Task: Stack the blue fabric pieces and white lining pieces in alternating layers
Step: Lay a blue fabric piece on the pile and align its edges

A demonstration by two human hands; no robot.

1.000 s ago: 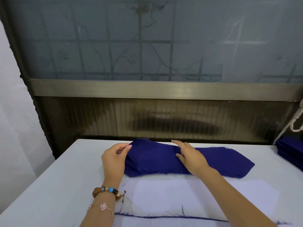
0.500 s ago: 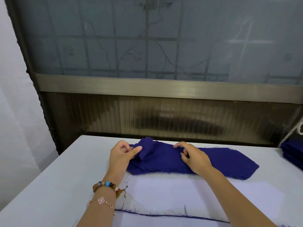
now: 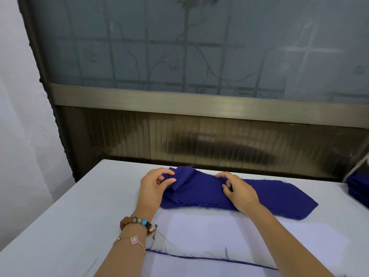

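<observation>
A pile of long blue fabric pieces (image 3: 275,194) lies across the far middle of the white table (image 3: 65,226). My left hand (image 3: 153,186) pinches the left end of the top blue piece and has it lifted and folded back. My right hand (image 3: 237,189) rests on the pile's middle with its fingers curled into the cloth. Nearer to me a white lining piece (image 3: 215,232) lies flat on top of a stack. A frayed blue edge (image 3: 199,257) shows from under the lining.
A second pile of blue pieces (image 3: 359,186) sits at the table's right edge. A ribbed panel and a frosted window (image 3: 199,56) close off the far side. A white curtain (image 3: 22,116) hangs on the left.
My left hand went from lying at the pile's left end to pinching the top piece and peeling it up. My right hand's fingers curled on the cloth. The camera moved slightly.
</observation>
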